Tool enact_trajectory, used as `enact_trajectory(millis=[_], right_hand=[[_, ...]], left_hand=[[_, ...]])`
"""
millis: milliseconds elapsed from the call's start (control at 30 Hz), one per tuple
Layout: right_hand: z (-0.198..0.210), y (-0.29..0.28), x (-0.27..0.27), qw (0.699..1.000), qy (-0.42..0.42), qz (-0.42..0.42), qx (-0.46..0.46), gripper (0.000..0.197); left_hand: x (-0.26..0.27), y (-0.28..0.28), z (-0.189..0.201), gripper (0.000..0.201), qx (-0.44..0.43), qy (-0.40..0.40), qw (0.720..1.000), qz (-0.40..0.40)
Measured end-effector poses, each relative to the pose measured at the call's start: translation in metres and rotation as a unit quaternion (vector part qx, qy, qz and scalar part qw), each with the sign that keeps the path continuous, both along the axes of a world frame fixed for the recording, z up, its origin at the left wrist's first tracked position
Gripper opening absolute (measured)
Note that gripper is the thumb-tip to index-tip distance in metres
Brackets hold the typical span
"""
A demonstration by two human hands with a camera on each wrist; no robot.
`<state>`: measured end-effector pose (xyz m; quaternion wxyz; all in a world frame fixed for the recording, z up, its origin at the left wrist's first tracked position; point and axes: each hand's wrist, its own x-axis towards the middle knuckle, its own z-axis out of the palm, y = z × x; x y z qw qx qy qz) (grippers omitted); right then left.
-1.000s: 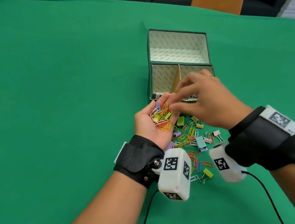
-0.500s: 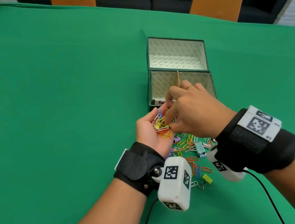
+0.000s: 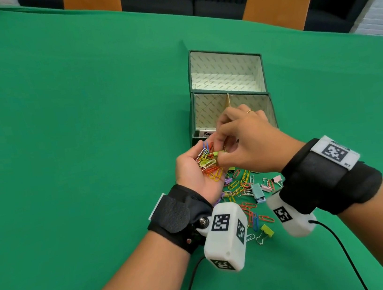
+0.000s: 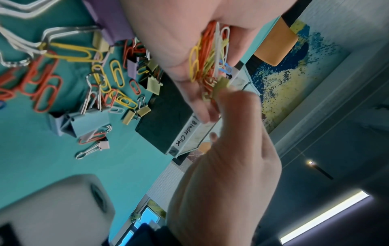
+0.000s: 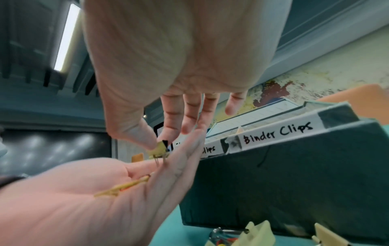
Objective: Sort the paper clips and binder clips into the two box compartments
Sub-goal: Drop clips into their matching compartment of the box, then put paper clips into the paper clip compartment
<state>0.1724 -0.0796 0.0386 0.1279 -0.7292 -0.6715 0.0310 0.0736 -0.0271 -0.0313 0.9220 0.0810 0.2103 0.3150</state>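
Left hand [image 3: 193, 173] palm-up, fingers relaxed: a tray for the paper clips [image 3: 208, 160]. Right hand [image 3: 246, 142] pinches a stray yellow-green binder clip [image 5: 160, 148] at the handful's edge, thumb against forefinger. Probably bound for the box [image 5: 284, 183] just beyond, "Binder Clips" side.

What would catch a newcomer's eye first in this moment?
The left hand, palm up just in front of the box, carries a bright heap of paper clips. The right hand pinches a small yellow-green binder clip at the edge of that heap. Nearer the person, between the wrists, loose clips lie scattered on the green table.
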Motion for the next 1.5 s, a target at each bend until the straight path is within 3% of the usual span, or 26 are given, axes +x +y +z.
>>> enact_trajectory(millis=[333, 533, 633, 800, 900, 1000, 1100, 1167, 1400, 1500], right_hand=[[0.019, -0.007, 0.013, 0.975, 0.201, -0.064, 0.072, 0.004], [0.027, 0.001, 0.046, 0.931, 0.216, -0.189, 0.227, 0.006], [0.022, 0.010, 0.060, 0.909, 0.221, -0.253, 0.247, 0.011], [0.001, 0.010, 0.053, 0.949, 0.131, -0.276, 0.081, 0.006], [0.008, 0.002, 0.027, 0.966, 0.128, -0.187, 0.125, 0.007], [0.007, -0.007, -0.003, 0.992, 0.088, -0.077, 0.052, 0.006], [-0.007, -0.010, -0.018, 0.997, -0.034, -0.068, 0.006, 0.012], [-0.015, -0.010, -0.022, 0.995, -0.068, -0.073, 0.002, 0.019], [-0.016, -0.010, -0.027, 0.997, 0.014, -0.077, -0.004, 0.009], [-0.013, -0.007, -0.027, 0.996, 0.013, -0.084, -0.014, 0.015]], left_hand=[[0.000, 0.002, -0.001, 0.040, -0.022, -0.037, 0.999, 0.015], [-0.003, 0.001, -0.002, 0.039, -0.030, -0.044, 0.999, 0.004], [-0.002, 0.001, -0.002, 0.039, -0.031, -0.046, 0.998, 0.003], [-0.003, 0.001, -0.001, 0.038, -0.027, -0.042, 0.999, 0.003], [-0.002, 0.002, -0.001, 0.039, -0.027, -0.034, 0.999, 0.011], [-0.001, 0.002, -0.002, 0.042, -0.016, -0.030, 0.999, 0.013], [-0.001, 0.002, -0.002, 0.040, -0.008, -0.014, 1.000, 0.004], [-0.002, 0.002, -0.002, 0.039, -0.010, -0.013, 1.000, 0.001], [-0.002, 0.001, -0.001, 0.036, 0.000, -0.003, 1.000, 0.001], [-0.003, 0.002, 0.000, 0.036, 0.008, 0.004, 1.000, 0.002]])
